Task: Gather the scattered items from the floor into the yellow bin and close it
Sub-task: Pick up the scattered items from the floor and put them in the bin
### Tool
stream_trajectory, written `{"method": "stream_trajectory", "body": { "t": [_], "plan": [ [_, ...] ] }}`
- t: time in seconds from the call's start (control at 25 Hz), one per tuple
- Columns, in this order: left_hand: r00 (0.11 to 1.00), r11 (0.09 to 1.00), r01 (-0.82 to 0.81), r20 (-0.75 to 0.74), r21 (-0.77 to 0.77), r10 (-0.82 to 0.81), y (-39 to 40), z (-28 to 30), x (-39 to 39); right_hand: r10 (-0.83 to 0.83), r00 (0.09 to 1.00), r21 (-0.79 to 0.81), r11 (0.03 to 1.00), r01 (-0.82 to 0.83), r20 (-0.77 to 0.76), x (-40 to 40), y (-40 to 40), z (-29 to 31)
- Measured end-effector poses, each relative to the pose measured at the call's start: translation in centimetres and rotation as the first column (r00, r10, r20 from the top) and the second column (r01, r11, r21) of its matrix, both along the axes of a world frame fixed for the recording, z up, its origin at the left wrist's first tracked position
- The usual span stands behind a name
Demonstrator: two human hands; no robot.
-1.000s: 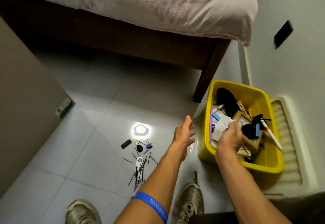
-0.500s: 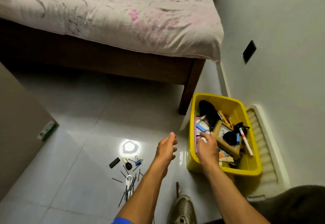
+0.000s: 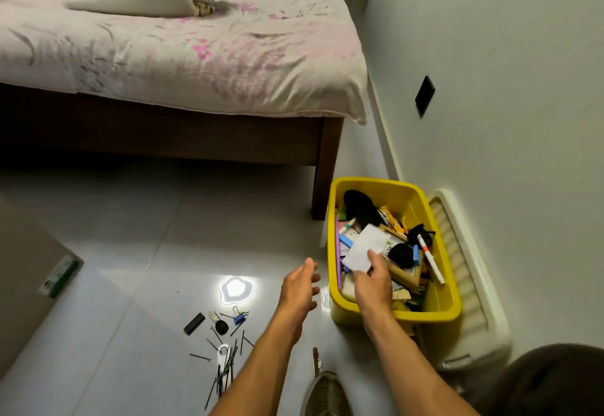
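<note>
- While a white paper sheet (image 3: 364, 247) is pinched by the right hand (image 3: 372, 280) over the yellow plastic bin (image 3: 438, 312) beside the wall, it could be dropped outside.
- Thin black hairpins (image 3: 225, 371) on the floor could be missed; the left hand (image 3: 299, 290) is held open, holding nothing.

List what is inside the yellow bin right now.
The yellow bin holds a white paper pinched by the right hand, a marker, a wooden frame, dark items and cards. Whatever lies beneath that pile is covered.
</note>
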State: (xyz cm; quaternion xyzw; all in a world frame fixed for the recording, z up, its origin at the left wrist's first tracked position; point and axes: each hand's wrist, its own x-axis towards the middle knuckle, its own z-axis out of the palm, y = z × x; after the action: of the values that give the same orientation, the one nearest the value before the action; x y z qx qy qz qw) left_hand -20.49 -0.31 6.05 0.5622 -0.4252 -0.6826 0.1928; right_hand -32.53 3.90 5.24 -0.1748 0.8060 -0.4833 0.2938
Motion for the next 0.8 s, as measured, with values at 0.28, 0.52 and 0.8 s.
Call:
{"method": "stream_trajectory", "body": {
  "t": [0.28, 0.52, 0.8],
  "plan": [
    [0.999, 0.999, -0.025, 0.035, -0.028, 0.026, 0.1, -0.5, 1.6, 0.055, 0.946, -0.003, 0.998, -0.059, -0.319, 3.2, 1.8, -0.5],
    [0.983, 0.992, -0.122, 0.139, 0.033, 0.117, -0.9, -5.0, 6.7, 0.498, 0.718, 0.345, 0.864, -0.367, -0.486, 7.6, 3.2, -5.5],
    [0.96, 0.973, -0.207, 0.212, 0.102, 0.182, -2.2, -12.2, 12.5, 0.535, 0.842, 0.845, 0.479, -0.236, -0.069, 9.0, 3.7, -14.9]
  ]
}}
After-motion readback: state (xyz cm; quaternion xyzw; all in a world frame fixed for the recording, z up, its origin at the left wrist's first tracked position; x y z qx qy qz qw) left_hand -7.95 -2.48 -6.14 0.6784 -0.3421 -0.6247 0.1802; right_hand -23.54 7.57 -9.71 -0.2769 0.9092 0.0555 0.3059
